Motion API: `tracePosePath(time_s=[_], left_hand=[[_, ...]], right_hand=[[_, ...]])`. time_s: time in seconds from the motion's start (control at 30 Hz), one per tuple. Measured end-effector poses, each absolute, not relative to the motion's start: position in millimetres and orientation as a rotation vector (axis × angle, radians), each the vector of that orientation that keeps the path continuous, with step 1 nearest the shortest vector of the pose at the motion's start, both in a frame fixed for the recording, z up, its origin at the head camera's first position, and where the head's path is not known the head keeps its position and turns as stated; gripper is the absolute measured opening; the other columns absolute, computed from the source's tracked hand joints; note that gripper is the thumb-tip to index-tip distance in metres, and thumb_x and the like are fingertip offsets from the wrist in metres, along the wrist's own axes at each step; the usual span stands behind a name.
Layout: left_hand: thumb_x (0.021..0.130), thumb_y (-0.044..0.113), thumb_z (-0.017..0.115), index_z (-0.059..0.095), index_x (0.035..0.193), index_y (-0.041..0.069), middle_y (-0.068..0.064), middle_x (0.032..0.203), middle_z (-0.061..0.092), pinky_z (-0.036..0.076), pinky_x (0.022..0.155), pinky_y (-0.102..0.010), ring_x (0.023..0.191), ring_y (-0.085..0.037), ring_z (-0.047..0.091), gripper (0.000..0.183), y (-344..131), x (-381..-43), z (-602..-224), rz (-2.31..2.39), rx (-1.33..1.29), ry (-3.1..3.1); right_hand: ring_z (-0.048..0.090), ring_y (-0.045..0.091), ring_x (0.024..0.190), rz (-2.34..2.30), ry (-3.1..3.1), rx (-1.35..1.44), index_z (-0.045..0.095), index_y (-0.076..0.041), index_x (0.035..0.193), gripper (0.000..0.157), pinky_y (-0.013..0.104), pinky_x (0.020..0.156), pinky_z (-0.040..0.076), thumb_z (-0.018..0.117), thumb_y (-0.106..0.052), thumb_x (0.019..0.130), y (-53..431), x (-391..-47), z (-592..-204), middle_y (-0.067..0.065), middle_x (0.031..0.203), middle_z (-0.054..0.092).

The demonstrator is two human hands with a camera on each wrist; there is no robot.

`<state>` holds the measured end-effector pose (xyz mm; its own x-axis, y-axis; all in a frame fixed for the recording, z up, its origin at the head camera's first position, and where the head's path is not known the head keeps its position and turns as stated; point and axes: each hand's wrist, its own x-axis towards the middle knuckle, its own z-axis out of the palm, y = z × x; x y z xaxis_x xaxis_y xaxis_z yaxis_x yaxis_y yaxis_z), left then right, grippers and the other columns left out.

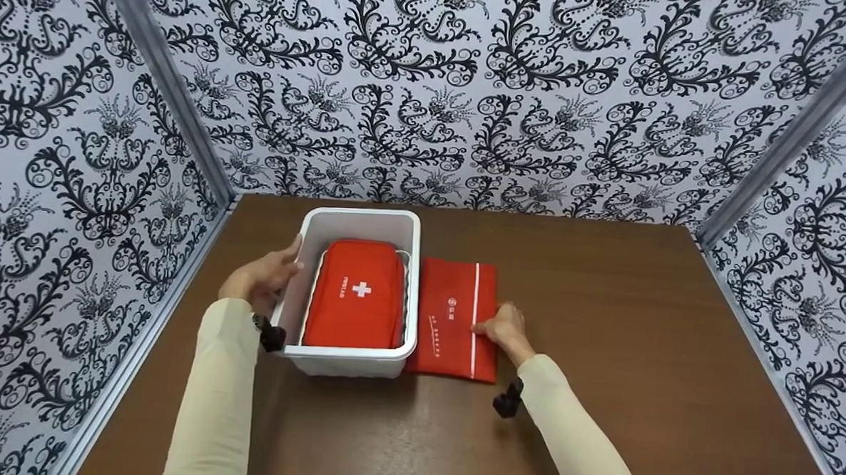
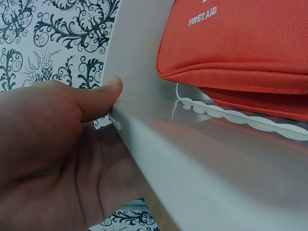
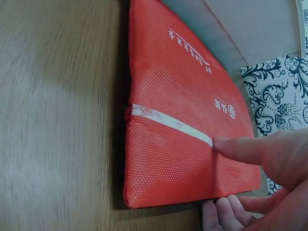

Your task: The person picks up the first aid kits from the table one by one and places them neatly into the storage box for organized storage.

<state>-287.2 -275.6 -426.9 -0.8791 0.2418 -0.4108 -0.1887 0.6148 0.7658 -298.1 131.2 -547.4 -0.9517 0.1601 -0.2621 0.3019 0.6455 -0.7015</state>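
A white plastic bin [image 1: 411,294] stands left of centre on the table. Inside it lies a red first aid bag [image 1: 362,313] with a white cross, above something with a scalloped white edge [image 2: 240,119]. My left hand [image 1: 268,272] grips the bin's left side, thumb over the rim and the other fingers outside. Flat on the table, against the bin's right side, is a red fabric pouch [image 1: 454,339] with a white stripe and white print. My right hand [image 1: 506,330] pinches its right edge, thumb on top by the stripe and fingertips [image 3: 225,209] at the edge below.
The brown wooden table [image 1: 605,310] extends to the right and in front of the bin. Black-and-white patterned walls [image 1: 471,125] enclose it at the back and both sides, with grey strips at the corners.
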Motion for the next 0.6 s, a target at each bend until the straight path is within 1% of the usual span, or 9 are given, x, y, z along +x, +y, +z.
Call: tracePosePath(time_s=[0.17,0.3,0.43,0.5,0.6], left_hand=[[0.11,0.013,0.028,-0.017,0.157,0.017,-0.036,0.161,0.001,0.039,0.105,-0.071,0.148,-0.053,0.015,0.066,-275.9,-288.2,-429.5,1.207,0.05,2.353],[0.11,0.014,0.028,-0.017,0.158,0.016,-0.035,0.162,0.007,0.044,0.104,-0.067,0.144,-0.052,0.026,0.066,-275.6,-288.3,-430.2,1.193,0.036,2.377],[0.11,0.014,0.029,-0.015,0.158,0.016,-0.032,0.163,0.002,0.043,0.105,-0.067,0.142,-0.051,0.03,0.065,-275.4,-287.2,-430.2,1.199,0.025,2.378],[0.11,0.015,0.029,-0.015,0.158,0.016,-0.031,0.164,-0.001,0.042,0.106,-0.067,0.142,-0.051,0.03,0.065,-275.7,-286.7,-430.0,1.205,0.025,2.373],[0.11,0.015,0.029,-0.014,0.158,0.015,-0.033,0.163,0.003,0.047,0.102,-0.065,0.139,-0.051,0.035,0.065,-276.5,-287.2,-429.6,1.176,0.034,2.401]], right_hand=[[0.058,0.035,0.107,-1.22,2.677,0.42,0.058,0.013,0.125,0.059,0.045,0.098,0.053,0.084,-0.011,0.078,132.6,-297.0,-548.6,0.029,0.12,0.064],[0.06,0.039,0.111,-1.23,2.703,0.417,0.061,0.013,0.124,0.058,0.045,0.101,0.052,0.085,-0.009,0.075,133.2,-296.1,-548.9,0.029,0.12,0.066],[0.061,0.039,0.107,-1.239,2.712,0.403,0.064,0.011,0.118,0.05,0.045,0.098,0.053,0.083,-0.007,0.075,132.5,-295.7,-549.4,0.027,0.115,0.068],[0.061,0.037,0.105,-1.246,2.712,0.404,0.065,0.01,0.115,0.047,0.044,0.097,0.054,0.083,-0.006,0.075,132.3,-295.9,-549.8,0.026,0.114,0.068],[0.061,0.037,0.106,-1.263,2.708,0.407,0.065,0.009,0.114,0.045,0.044,0.096,0.053,0.083,-0.006,0.075,132.1,-295.6,-549.8,0.025,0.114,0.068]])
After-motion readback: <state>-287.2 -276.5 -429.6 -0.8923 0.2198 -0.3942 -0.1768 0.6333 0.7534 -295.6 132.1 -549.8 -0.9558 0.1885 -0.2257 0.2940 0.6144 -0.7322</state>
